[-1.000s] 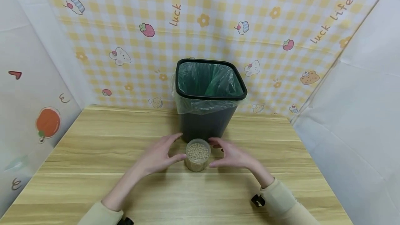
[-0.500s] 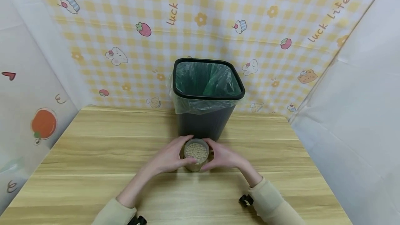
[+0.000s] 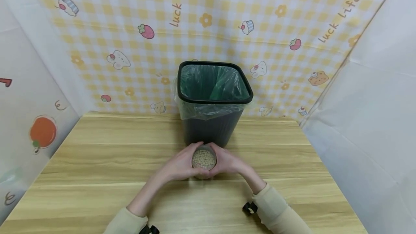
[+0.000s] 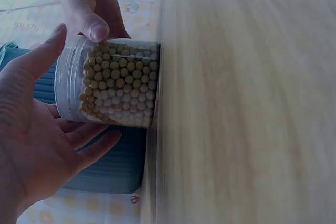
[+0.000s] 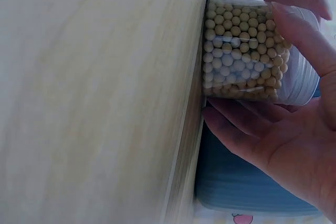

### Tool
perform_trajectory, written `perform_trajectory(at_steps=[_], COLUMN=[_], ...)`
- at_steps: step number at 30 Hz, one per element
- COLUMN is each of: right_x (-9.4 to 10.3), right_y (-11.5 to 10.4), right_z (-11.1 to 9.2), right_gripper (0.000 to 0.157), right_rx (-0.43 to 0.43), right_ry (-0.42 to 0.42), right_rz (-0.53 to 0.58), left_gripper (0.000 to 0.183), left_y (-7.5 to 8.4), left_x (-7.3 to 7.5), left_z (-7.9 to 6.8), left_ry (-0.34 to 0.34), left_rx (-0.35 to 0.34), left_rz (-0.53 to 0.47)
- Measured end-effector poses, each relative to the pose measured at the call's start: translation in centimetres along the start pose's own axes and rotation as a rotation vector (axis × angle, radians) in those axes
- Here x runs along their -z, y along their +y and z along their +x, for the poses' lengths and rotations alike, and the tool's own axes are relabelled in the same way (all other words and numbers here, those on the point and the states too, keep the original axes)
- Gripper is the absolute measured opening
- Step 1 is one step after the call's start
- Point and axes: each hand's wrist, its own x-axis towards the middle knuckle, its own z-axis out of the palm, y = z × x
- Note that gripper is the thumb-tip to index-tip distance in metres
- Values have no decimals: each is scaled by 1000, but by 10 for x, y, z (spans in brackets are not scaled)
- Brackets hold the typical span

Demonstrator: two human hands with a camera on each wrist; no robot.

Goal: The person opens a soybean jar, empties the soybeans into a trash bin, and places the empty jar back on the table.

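A clear plastic jar (image 3: 203, 159) of small round beige balls stands upright on the wooden table (image 3: 107, 176). My left hand (image 3: 183, 164) curves round its left side, thumb across the front and fingers behind. From the other side my right hand (image 3: 224, 160) holds it, its thumb (image 5: 296, 32) along the jar wall. The two hands nearly meet in front of the jar. In the left wrist view the balls (image 4: 123, 80) fill much of the jar below its clear rim (image 4: 68, 80). The jar's base rests on the tabletop.
Directly behind the jar stands a dark bin (image 3: 211, 129) with a black rim, lined with a clear greenish bag (image 3: 212, 82). A yellow checked cloth (image 3: 136, 53) hangs behind it. White sheets (image 3: 364, 118) border the table on both sides.
Both hands have moved inward from either side of the jar and closed round it. The jar stays at its spot on the table; the head view has shifted slightly.
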Motion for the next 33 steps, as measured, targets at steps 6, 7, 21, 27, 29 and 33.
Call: perform_trajectory(at_steps=[6, 7, 21, 27, 29, 33], right_x=[0, 0, 17, 28, 30, 33], right_y=[-2, -2, -23, -37, -41, -48], right_z=[-1, -1, -13, -25, -27, -30], right_gripper=[90, 89, 83, 82, 82, 81], right_rx=[8, 10, 129, 169, 182, 211], right_ry=[33, 37, 124, 118, 95, 42], right_rz=[-39, -33, 70, 153, 181, 223], left_gripper=[97, 96, 96, 90, 88, 90], left_y=[0, 1, 28, 37, 38, 37], left_x=[-3, -3, 25, 40, 44, 48], left_z=[1, 1, -11, -16, -18, -18], left_ry=[14, 16, 56, 7, -23, -79], left_rx=[-8, -9, -28, -95, -129, -190], left_rz=[-2, -2, -79, -178, -226, -289])
